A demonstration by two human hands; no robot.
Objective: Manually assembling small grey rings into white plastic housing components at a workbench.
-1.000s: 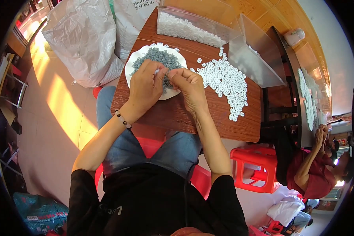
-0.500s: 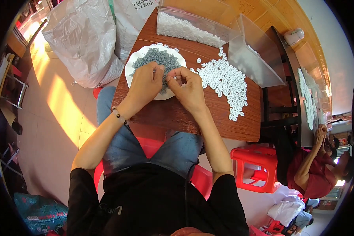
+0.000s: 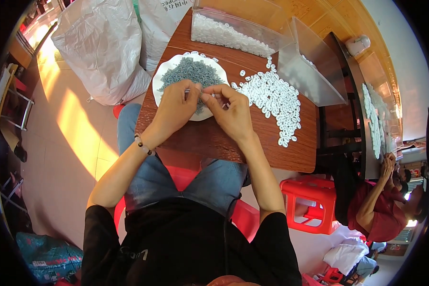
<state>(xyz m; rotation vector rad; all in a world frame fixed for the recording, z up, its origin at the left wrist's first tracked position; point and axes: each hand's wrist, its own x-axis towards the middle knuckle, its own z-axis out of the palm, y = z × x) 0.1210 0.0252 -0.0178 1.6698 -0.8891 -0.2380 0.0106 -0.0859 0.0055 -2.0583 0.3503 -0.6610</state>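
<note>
Head view, hands: the left hand (image 3: 176, 102) and the right hand (image 3: 231, 112) meet at the centre of the frame, fingertips pinched together over the near edge of the white plate (image 3: 163, 75).
Left hand: closed in a pinch; a small pale part shows at its fingertips, too small to tell more.
Right hand: fingers curled in a pinch toward the left; whether it grips its own piece I cannot tell.
Plate: left of upper centre, on the brown table (image 3: 224, 143), heaped with small grey parts (image 3: 188, 71).
White pieces (image 3: 274, 102): a loose spread of small white rings right of the plate, on the bare tabletop.
Clear bins: one clear box (image 3: 233, 26) along the top holds a layer of white pieces; a second clear box (image 3: 310, 71) at upper right looks almost empty.
Progress: judging by the full grey heap and the large white spread, much is left to handle.
Surroundings: big white sacks (image 3: 102, 47) at upper left, a red stool (image 3: 310, 202) at lower right, another person (image 3: 383, 205) at the right edge.
</note>
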